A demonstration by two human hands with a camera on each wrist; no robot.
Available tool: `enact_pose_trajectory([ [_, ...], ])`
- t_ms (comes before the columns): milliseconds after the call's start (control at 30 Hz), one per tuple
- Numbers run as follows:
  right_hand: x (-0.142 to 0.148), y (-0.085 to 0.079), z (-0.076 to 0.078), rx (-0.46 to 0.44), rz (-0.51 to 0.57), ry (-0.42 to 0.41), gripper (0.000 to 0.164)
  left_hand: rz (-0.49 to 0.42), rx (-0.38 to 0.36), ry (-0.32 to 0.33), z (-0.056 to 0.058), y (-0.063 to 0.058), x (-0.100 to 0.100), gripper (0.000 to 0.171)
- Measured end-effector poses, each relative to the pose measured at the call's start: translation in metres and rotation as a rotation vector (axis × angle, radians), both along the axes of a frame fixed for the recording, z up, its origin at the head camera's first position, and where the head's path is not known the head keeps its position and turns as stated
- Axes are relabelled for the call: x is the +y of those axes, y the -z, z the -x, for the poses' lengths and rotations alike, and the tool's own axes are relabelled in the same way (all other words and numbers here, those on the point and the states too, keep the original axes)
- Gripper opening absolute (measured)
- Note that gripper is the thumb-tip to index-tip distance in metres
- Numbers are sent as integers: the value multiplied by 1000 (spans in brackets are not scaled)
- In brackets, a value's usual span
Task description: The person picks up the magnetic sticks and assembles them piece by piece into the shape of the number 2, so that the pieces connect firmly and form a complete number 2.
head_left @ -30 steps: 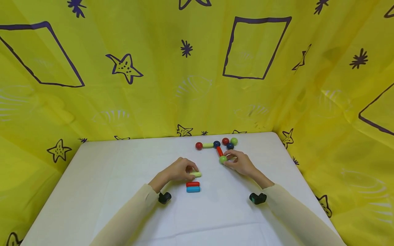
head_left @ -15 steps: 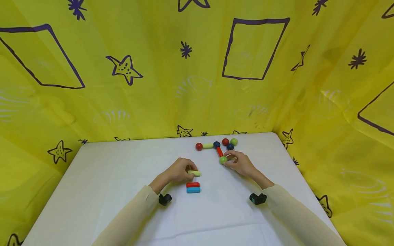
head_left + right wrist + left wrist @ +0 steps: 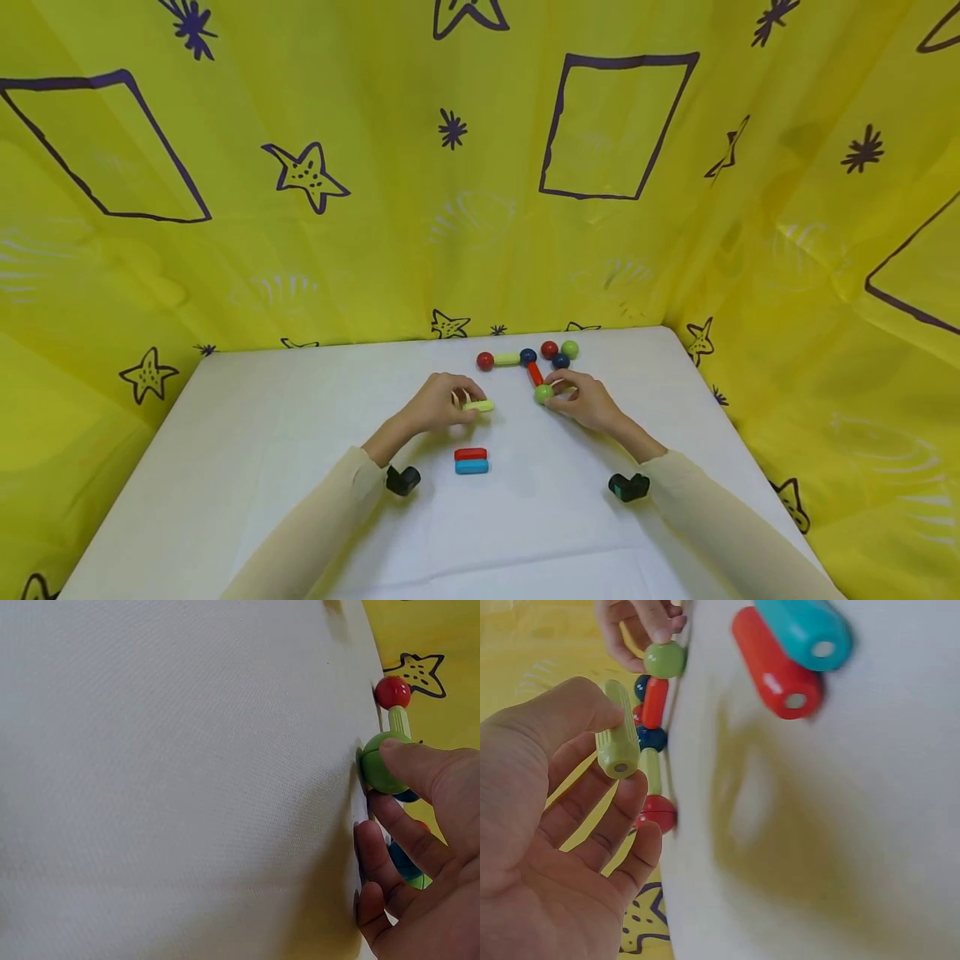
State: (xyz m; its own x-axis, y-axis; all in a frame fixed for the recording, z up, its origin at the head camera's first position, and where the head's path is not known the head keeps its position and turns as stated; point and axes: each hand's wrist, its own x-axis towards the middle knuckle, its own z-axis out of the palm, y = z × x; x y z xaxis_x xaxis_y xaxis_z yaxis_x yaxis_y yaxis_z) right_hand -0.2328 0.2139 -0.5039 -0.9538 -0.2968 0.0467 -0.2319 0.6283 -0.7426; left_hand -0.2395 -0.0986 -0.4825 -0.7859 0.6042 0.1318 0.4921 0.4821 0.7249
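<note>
My left hand (image 3: 441,404) pinches a pale green magnetic rod (image 3: 619,735) between thumb and fingers, held over the table; a small metal disc shows in its end. My right hand (image 3: 588,402) holds a green ball (image 3: 543,394) between thumb and fingers. That ball sits at the end of a joined chain: a red rod (image 3: 535,373) runs from it to a dark blue ball (image 3: 528,357), then a pale green rod (image 3: 507,359) leads to a red ball (image 3: 485,362). In the right wrist view the green ball (image 3: 384,763) hides most of the chain.
A red rod (image 3: 471,454) and a blue rod (image 3: 472,467) lie side by side in front of my left hand. Behind my right hand a loose red ball (image 3: 549,350), green ball (image 3: 570,349) and dark blue ball (image 3: 560,361) cluster. A yellow curtain (image 3: 375,250) borders the white table (image 3: 300,433).
My left hand has picked the pale green rod up from beside the red and blue rods and moved it away from me. My right hand stays on the green ball.
</note>
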Motion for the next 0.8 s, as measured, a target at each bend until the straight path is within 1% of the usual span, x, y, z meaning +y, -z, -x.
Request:
enact_pose_trajectory([
  [167,0,1,0,1,-5,-3,30,-2,-2,-8,3,-5,2,19],
  [467,1,0,0,7,6,-13,30,9,-25,-22,7,-2,7,19],
  [667,0,0,0,-1,6,-6,30,41,-25,-32,11,1,19,17],
  [800,0,2,0,10,-3,2,30,57,-18,-23,16,5,31,15],
])
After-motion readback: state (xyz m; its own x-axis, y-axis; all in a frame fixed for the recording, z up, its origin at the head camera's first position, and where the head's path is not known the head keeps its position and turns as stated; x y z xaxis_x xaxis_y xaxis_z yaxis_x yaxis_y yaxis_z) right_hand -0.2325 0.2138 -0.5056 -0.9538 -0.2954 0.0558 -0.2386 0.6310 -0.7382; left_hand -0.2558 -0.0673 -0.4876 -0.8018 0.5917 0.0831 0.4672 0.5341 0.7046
